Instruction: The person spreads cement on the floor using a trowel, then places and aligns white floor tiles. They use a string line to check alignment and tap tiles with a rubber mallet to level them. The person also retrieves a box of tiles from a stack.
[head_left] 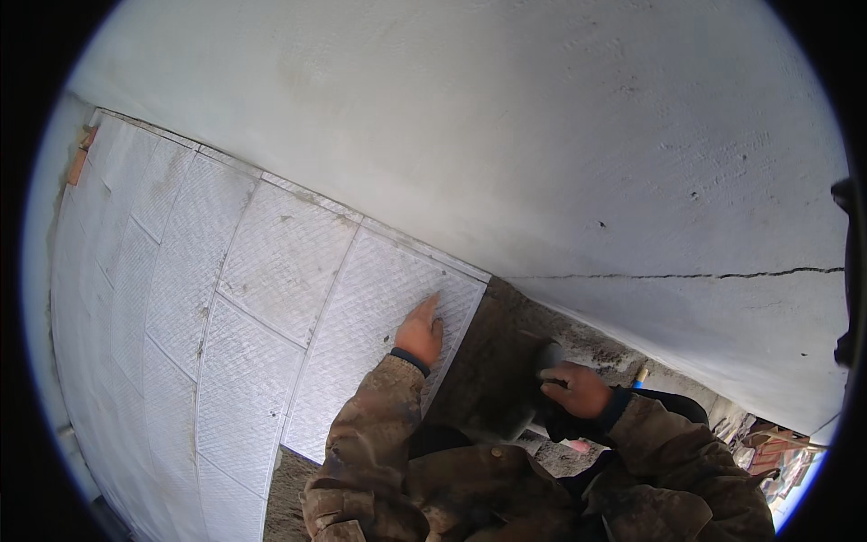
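Note:
My left hand (421, 331) rests on a pale, ridged floor tile (361, 289), near its right edge. The fingers are stretched out, the index finger pointing toward the wall. Beyond that edge lies a strip of dark, damp mortar or sand (501, 330). Over this strip my right hand (580, 390) has its fingers curled against a grey, rounded thing (548, 357). Motion smears that thing, so its kind cannot be made out. More pale tiles (239, 352) with narrow joints spread to the left.
A smooth white wall (506, 126) with a long crack (686, 275) runs along the far side. Near its foot at right lies a blue-handled tool (641, 376). An orange brick (78, 167) sits at far left, and assorted debris (781, 456) lies at lower right.

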Motion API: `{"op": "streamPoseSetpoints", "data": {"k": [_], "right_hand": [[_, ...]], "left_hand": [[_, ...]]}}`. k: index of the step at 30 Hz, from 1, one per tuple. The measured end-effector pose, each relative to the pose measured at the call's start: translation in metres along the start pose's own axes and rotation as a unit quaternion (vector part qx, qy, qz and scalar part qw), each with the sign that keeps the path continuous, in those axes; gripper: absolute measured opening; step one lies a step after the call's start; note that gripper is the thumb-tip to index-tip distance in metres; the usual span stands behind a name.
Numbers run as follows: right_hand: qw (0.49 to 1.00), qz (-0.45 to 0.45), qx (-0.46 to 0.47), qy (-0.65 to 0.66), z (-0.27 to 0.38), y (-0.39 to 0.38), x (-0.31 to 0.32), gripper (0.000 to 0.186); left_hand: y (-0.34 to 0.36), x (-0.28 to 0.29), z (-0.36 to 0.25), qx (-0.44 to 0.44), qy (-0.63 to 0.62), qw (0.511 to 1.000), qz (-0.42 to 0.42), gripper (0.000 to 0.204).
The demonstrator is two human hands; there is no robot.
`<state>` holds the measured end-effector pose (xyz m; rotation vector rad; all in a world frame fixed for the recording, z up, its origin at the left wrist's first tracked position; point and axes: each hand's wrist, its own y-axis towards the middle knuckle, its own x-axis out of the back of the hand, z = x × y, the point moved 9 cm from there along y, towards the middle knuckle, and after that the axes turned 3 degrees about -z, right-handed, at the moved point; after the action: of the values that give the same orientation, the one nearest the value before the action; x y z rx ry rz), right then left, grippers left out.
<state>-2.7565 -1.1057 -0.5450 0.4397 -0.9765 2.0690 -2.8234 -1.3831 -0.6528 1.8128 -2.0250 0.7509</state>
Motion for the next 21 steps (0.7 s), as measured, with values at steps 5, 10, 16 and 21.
{"op": "streamPoseSetpoints", "data": {"k": [5,10,16,21], "right_hand": [[1.000,0.010,0.003,-0.027,-0.001,-0.005,-0.004,0.033],[1.000,0.011,0.018,-0.015,0.003,-0.010,-0.011,0.032],[1.000,0.016,0.013,-0.009,-0.002,-0.013,-0.013,0.031],[1.000,0.009,0.018,-0.011,-0.008,-0.014,-0.015,0.032]], "left_hand": [[0.032,0.011,0.019,-0.062,0.040,0.988,-0.132,0.052],[0.071,0.032,0.020,-0.048,0.156,0.959,-0.230,0.048],[0.089,0.029,0.010,-0.044,0.246,0.940,-0.234,0.052],[0.081,-0.006,-0.005,-0.074,0.265,0.934,-0.227,0.052]]}}
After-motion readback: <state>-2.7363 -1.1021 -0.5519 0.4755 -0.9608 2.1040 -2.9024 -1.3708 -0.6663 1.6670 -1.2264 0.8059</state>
